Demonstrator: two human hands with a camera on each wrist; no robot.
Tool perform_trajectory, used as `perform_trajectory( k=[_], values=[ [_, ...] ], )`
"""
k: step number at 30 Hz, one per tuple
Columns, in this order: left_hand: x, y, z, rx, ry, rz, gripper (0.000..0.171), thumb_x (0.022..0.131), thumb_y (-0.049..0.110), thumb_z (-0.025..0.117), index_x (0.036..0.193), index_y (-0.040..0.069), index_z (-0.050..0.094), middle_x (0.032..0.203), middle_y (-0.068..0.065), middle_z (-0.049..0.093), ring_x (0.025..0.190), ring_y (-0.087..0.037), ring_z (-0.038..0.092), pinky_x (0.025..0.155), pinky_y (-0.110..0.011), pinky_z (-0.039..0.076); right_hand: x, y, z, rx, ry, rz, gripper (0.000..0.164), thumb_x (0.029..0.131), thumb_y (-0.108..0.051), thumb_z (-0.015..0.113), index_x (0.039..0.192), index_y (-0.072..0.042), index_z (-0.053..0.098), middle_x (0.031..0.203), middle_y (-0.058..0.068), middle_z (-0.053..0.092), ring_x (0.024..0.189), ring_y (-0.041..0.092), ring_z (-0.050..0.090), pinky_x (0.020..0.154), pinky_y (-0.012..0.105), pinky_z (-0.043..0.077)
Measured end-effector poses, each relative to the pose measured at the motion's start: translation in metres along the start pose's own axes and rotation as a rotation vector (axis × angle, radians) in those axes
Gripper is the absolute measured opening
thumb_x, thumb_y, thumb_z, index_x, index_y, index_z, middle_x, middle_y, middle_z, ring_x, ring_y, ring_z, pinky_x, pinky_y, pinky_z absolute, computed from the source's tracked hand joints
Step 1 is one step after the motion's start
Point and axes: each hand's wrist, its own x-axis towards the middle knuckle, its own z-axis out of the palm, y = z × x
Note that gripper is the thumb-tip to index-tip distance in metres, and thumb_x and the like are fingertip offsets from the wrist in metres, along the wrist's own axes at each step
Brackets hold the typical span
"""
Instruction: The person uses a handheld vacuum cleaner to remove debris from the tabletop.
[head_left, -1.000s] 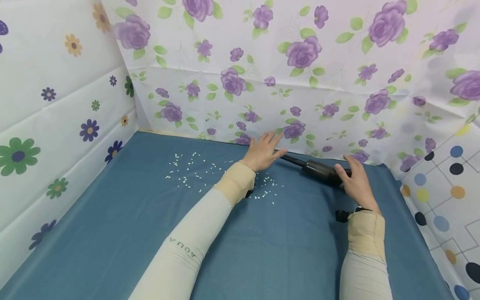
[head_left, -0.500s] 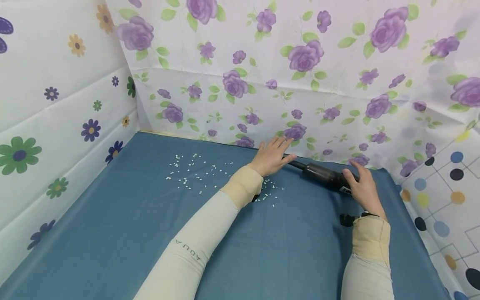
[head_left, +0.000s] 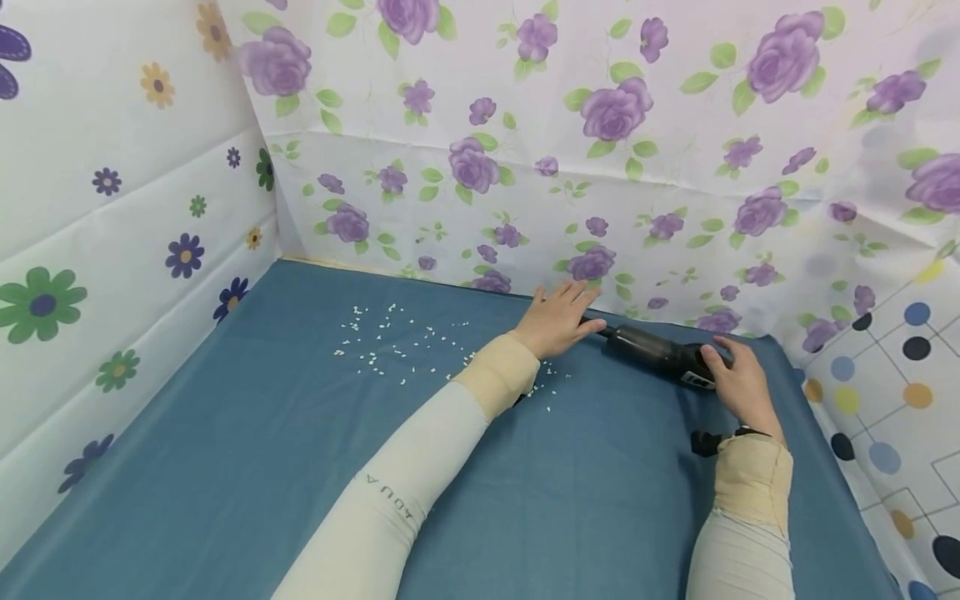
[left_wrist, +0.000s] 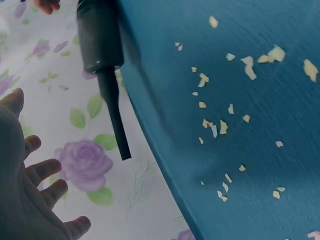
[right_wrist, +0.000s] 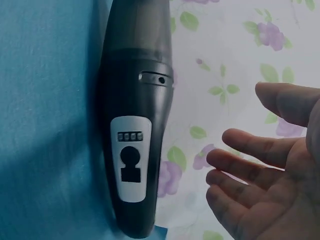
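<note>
A black handheld vacuum cleaner (head_left: pixel 648 348) lies along the back of the blue cloth, its narrow nozzle (left_wrist: pixel 114 110) pointing left. My left hand (head_left: pixel 558 321) is by the nozzle, palm down with fingers spread and nothing held; in the left wrist view a gap shows between the fingers and the nozzle. At the handle end is my right hand (head_left: pixel 742 383), its thumb and fingers apart. The right wrist view shows that hand beside the vacuum, with a silver panel (right_wrist: pixel 132 160) on the handle facing up. Small pale flakes (head_left: pixel 371 358) are scattered left of the vacuum.
The blue cloth (head_left: pixel 585 500) covers the work surface. A flowered sheet (head_left: pixel 465 208) rises right behind the vacuum, with patterned sheets at the left and right sides. A small black device (head_left: pixel 705 443) sits at the right wrist.
Both hands have shifted to the right and slightly toward the near side. More of the vacuum's label shows beside the right hand. The vacuum stays in place.
</note>
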Motion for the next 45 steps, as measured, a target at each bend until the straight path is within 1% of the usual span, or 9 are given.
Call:
perform_trajectory(
  k=[5,11,13,20,26,31,35,39,45],
  values=[
    [0.003,0.005,0.004,0.039,-0.013,0.026,0.066,0.1,0.059,0.027,0.155,0.025,0.014,0.161,-0.006,0.016,0.146,-0.024,0.011,0.116,-0.057,0.01,0.001,0.006,0.002,0.005,-0.019,0.021,0.069,0.104,-0.046,0.03,0.147,0.008,0.025,0.14,0.042,0.027,0.122,0.059,0.033,0.092,0.07,0.035],
    [0.009,0.008,0.01,0.046,-0.037,0.03,0.067,0.098,0.062,0.023,0.155,0.028,0.011,0.161,-0.003,0.015,0.146,-0.023,0.01,0.117,-0.055,0.008,0.003,0.013,0.005,0.033,-0.05,0.032,0.069,0.104,-0.045,0.034,0.148,0.007,0.022,0.142,0.041,0.028,0.126,0.057,0.03,0.095,0.068,0.033],
    [0.011,0.01,0.012,0.045,-0.037,0.035,0.067,0.098,0.062,0.023,0.155,0.028,0.011,0.161,-0.004,0.016,0.146,-0.023,0.011,0.117,-0.054,0.01,0.004,0.016,0.005,0.046,-0.056,0.036,0.069,0.103,-0.044,0.036,0.148,0.006,0.021,0.143,0.04,0.028,0.127,0.057,0.029,0.096,0.068,0.032],
    [0.016,0.018,0.015,0.061,-0.051,0.023,0.067,0.098,0.063,0.021,0.155,0.028,0.012,0.161,-0.003,0.016,0.146,-0.021,0.011,0.118,-0.052,0.011,0.005,0.021,0.005,0.045,-0.082,0.053,0.072,0.101,-0.043,0.046,0.148,0.006,0.02,0.145,0.04,0.024,0.13,0.057,0.023,0.099,0.07,0.027],
    [0.018,0.025,0.018,0.038,-0.062,0.027,0.068,0.098,0.063,0.023,0.155,0.028,0.011,0.16,-0.003,0.018,0.146,-0.021,0.012,0.118,-0.051,0.012,0.005,0.026,0.005,0.036,-0.1,0.097,0.08,0.098,-0.046,0.051,0.148,0.007,0.019,0.146,0.04,0.024,0.131,0.056,0.023,0.099,0.071,0.026],
    [0.018,0.025,0.023,0.022,-0.048,0.027,0.068,0.098,0.062,0.024,0.155,0.028,0.013,0.159,-0.002,0.021,0.145,-0.019,0.015,0.118,-0.049,0.014,0.007,0.026,0.008,0.028,-0.104,0.103,0.083,0.095,-0.048,0.055,0.147,0.008,0.021,0.145,0.039,0.026,0.13,0.056,0.025,0.099,0.07,0.027],
    [0.017,0.02,0.024,-0.039,-0.021,0.008,0.069,0.098,0.062,0.026,0.155,0.026,0.012,0.157,-0.001,0.024,0.144,-0.017,0.017,0.117,-0.049,0.016,0.01,0.024,0.013,0.032,-0.1,0.095,0.082,0.094,-0.048,0.057,0.146,0.008,0.024,0.144,0.039,0.028,0.13,0.056,0.026,0.099,0.07,0.028],
    [0.017,0.019,0.024,-0.089,-0.004,-0.002,0.069,0.099,0.06,0.029,0.155,0.025,0.009,0.157,-0.001,0.026,0.144,-0.017,0.019,0.117,-0.049,0.017,0.011,0.022,0.016,0.033,-0.097,0.1,0.081,0.094,-0.046,0.058,0.146,0.007,0.025,0.144,0.038,0.029,0.13,0.055,0.026,0.1,0.07,0.028],
    [0.02,0.023,0.028,-0.061,-0.014,-0.003,0.069,0.099,0.06,0.03,0.155,0.025,0.01,0.156,-0.001,0.026,0.143,-0.017,0.021,0.117,-0.047,0.018,0.011,0.02,0.015,0.029,-0.091,0.107,0.08,0.094,-0.044,0.059,0.145,0.008,0.026,0.143,0.039,0.029,0.13,0.055,0.026,0.1,0.07,0.028]
  ],
)
